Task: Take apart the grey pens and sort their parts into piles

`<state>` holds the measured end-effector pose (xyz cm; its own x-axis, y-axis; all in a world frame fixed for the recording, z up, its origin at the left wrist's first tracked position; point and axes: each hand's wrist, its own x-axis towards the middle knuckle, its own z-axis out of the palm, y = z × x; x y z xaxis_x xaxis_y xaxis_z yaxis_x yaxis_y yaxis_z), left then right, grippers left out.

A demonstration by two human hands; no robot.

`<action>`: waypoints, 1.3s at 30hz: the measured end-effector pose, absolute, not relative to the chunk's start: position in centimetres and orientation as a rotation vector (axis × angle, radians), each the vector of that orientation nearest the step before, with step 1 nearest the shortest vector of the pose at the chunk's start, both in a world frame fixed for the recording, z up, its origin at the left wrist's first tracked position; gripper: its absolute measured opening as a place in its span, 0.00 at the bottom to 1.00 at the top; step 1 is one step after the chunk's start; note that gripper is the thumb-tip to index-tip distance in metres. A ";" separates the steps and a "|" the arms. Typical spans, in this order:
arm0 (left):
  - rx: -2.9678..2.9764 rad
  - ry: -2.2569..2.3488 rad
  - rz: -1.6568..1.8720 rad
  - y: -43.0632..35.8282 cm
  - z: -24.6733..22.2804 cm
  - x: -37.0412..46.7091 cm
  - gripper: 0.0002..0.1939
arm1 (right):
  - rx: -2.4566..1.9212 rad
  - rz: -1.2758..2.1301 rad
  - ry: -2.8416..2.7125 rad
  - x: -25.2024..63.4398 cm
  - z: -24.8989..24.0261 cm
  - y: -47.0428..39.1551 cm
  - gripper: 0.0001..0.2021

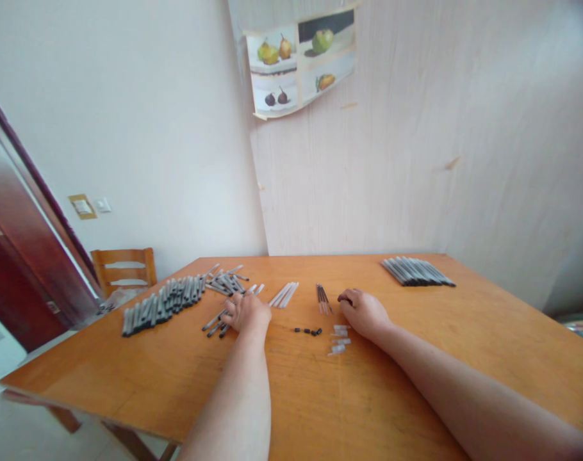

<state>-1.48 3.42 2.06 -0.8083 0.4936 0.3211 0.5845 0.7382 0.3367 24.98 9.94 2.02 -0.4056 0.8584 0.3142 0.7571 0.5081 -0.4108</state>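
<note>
My left hand (246,312) lies over a loose pile of grey pens with black ends (227,282), its fingers apart and touching some of them; whether it grips one is hidden. To the right, my right hand (367,314) rests on the table with its fingers curled closed. Something dark shows at its fingertips, too small to name. Between the hands are white translucent tubes (284,294) and several thin dark pen refills (323,298). Nearer to me lie small black pieces (309,331) in a row and clear plastic caps (339,339).
A long row of grey pens (164,302) lies on the left of the wooden table (301,397). Another neat row of pens (418,272) is at the back right. A wooden chair (124,266) stands beyond the left edge. Fruit pictures (301,61) hang on the wall behind.
</note>
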 end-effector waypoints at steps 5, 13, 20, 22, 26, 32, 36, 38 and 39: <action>-0.866 -2.752 -0.631 3.4 2.1 -1.5 0.18 | -1.301 0.275 -2.254 25.0 2.0 9.8 0.15; -0.871 -2.762 -0.655 3.5 2.1 -1.6 0.19 | -1.292 0.292 -2.256 25.0 2.1 9.9 0.15; -0.893 -2.783 -0.638 3.6 2.1 -1.7 0.18 | -1.295 0.298 -2.248 25.0 1.8 10.2 0.15; -0.897 -2.788 -0.629 3.6 2.1 -1.7 0.17 | -1.285 0.299 -2.242 25.0 1.7 10.2 0.14; -0.877 -2.758 -0.646 3.4 2.4 -1.5 0.15 | -1.267 0.290 -2.226 25.0 1.6 10.2 0.14; -1.084 -2.535 -0.922 3.0 4.4 -0.3 0.13 | -1.233 0.349 -2.160 24.9 1.7 10.5 0.14; -1.467 -2.372 -1.571 3.6 5.1 1.5 0.06 | -1.130 0.530 -2.034 24.4 1.9 10.7 0.14; -1.641 -2.331 -2.077 3.7 5.1 2.8 0.07 | -1.065 0.680 -1.914 24.1 2.4 10.4 0.14; -1.754 -2.297 -2.291 3.7 5.1 3.5 0.07 | -1.037 0.773 -1.840 24.0 2.7 10.2 0.14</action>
